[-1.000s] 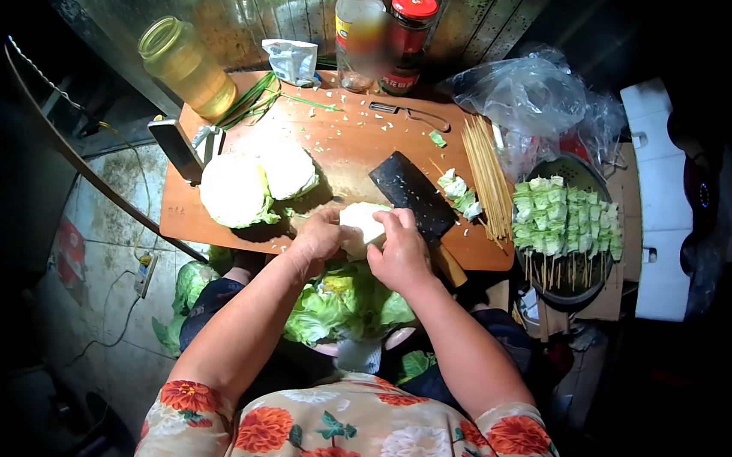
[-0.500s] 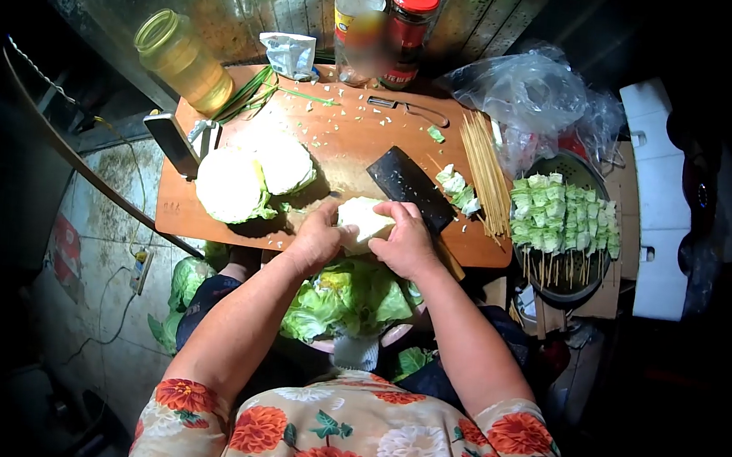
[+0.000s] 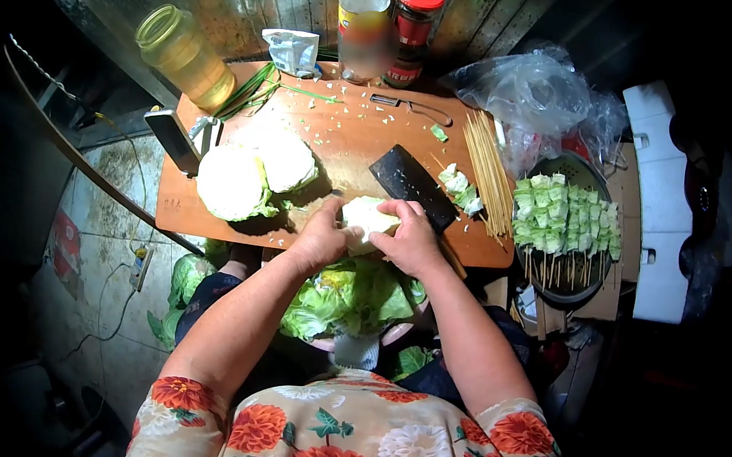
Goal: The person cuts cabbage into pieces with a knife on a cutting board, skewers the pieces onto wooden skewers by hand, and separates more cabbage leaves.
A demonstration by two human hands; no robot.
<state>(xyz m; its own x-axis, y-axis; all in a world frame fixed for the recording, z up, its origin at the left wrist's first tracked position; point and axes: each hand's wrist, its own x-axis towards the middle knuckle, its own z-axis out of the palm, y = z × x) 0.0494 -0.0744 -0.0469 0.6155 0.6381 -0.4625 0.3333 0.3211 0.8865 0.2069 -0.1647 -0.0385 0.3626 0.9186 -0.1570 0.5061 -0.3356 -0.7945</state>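
Between my two hands, at the front edge of the wooden board, is a pale piece of cabbage (image 3: 370,216). My left hand (image 3: 327,236) grips its left side, and my right hand (image 3: 408,242) has fingers and thumb curled on its right side. Just beyond my right hand lies a dark-bladed cleaver (image 3: 412,185), its wooden handle (image 3: 452,258) partly behind that hand. Two large cut cabbage pieces, one nearer (image 3: 230,185) and one behind it (image 3: 288,162), sit to the left. Below my hands, loose cabbage leaves (image 3: 352,300) fill a basin at my lap.
Bamboo skewers (image 3: 488,174) lie at the board's right, beside a cabbage scrap (image 3: 459,189). Skewered cabbage (image 3: 564,218) rests on a dark round colander (image 3: 581,284). A peeler (image 3: 410,107), a phone (image 3: 172,140), a yellow jar (image 3: 186,60), a bottle (image 3: 362,22) and a red-lidded jar (image 3: 414,30) stand or lie around.
The cabbage piece has shifted slightly in my hands, and more of its pale face shows. Both hands stay in nearly the same place. The whole view has moved a little.
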